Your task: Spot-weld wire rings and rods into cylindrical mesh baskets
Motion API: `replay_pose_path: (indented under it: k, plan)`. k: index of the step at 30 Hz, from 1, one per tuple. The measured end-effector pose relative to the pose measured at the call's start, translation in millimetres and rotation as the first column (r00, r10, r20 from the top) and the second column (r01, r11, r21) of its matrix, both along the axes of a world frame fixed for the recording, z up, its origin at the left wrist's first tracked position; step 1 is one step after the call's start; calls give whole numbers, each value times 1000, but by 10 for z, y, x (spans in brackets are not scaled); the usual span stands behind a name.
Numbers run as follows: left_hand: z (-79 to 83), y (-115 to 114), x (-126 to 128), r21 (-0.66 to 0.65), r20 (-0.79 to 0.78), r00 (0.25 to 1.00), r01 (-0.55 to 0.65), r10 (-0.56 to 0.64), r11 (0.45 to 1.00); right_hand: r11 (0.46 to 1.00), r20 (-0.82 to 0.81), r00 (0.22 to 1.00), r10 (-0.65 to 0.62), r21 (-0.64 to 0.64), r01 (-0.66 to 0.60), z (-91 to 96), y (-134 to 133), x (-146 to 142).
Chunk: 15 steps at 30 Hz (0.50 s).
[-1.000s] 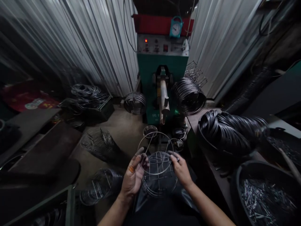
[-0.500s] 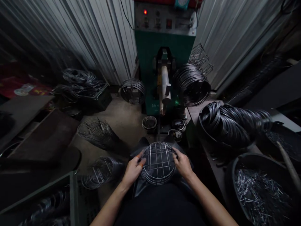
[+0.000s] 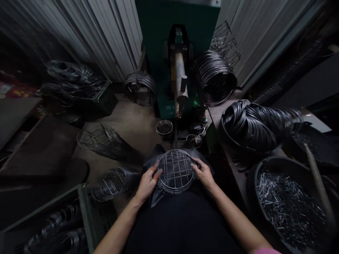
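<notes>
A round wire rack (image 3: 176, 171) with a crossed grid inside a double ring lies over my lap, in the middle of the head view. My left hand (image 3: 148, 181) grips its left rim, with orange coverings on the thumb and a finger. On the opposite rim, my right hand (image 3: 203, 173) pinches the wire between thumb and fingers. Beyond the rack stands a green machine (image 3: 166, 102), its metal arm (image 3: 181, 79) ending in a tip above several small round dishes (image 3: 164, 127).
Wire coils (image 3: 215, 79) hang beside the machine. At right are a basin of wire rings (image 3: 249, 130) and a tub of short wire pieces (image 3: 288, 208). Stacked round racks (image 3: 113, 183), a wire bundle (image 3: 102, 141) and a green crate (image 3: 84, 218) stand at left.
My view has tilted downward, so the machine's control panel has left the picture and surroundings sit higher. Both hands keep hold of the wire rack in nearly the same pose.
</notes>
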<state>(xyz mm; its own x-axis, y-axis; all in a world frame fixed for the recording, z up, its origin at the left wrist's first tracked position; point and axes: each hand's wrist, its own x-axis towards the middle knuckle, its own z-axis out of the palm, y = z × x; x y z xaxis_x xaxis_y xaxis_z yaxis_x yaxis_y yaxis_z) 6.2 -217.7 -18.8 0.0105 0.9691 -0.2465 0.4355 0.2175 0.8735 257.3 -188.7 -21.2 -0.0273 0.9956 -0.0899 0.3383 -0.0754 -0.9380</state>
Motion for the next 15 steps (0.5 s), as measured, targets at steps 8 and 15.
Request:
replay_pose_path:
  k: [8,15]
  plan:
    - [18,30,-193,-26,-190,969,155,-157,988,999,17,999,33,28,-33,14,7,9]
    - [265,1029,-237,-224,117,978,196,-173,955,984,-128,986,-110,-156,90,12,212,152]
